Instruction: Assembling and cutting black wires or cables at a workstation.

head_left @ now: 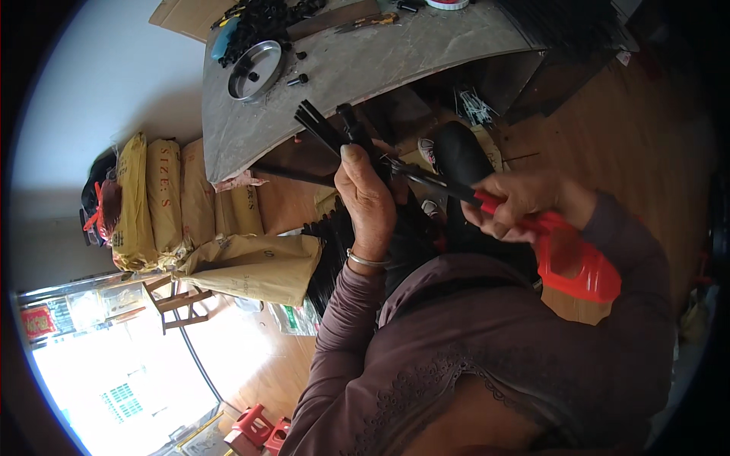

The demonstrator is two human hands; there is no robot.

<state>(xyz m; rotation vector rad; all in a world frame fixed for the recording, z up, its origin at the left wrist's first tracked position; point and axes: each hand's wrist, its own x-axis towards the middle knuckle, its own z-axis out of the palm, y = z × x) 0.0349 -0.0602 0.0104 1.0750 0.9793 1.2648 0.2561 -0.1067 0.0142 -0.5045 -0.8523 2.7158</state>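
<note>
My left hand (pixel 366 199) is closed around a bundle of thin black rods (pixel 319 125), its thumb pressed on top. A thicker black cylindrical piece (pixel 348 120) sticks up beside them. To the right, my right hand (pixel 525 204) grips a tool with a long dark metal front (pixel 439 181) and a red grip. The tool's tip reaches the black parts next to my left hand; whether it touches them, I cannot tell. A red plastic shape (pixel 582 266) shows below my right hand, and I cannot make out whether it belongs to the tool.
Ahead is a grey table (pixel 334 68) with a round metal dish (pixel 257 72), a pile of black parts (pixel 262 26) and pliers (pixel 369 23). Stuffed yellow sacks (pixel 163 201) stand left, near a wooden stool (pixel 179 308). More black rods (pixel 334 251) stand beside my left forearm.
</note>
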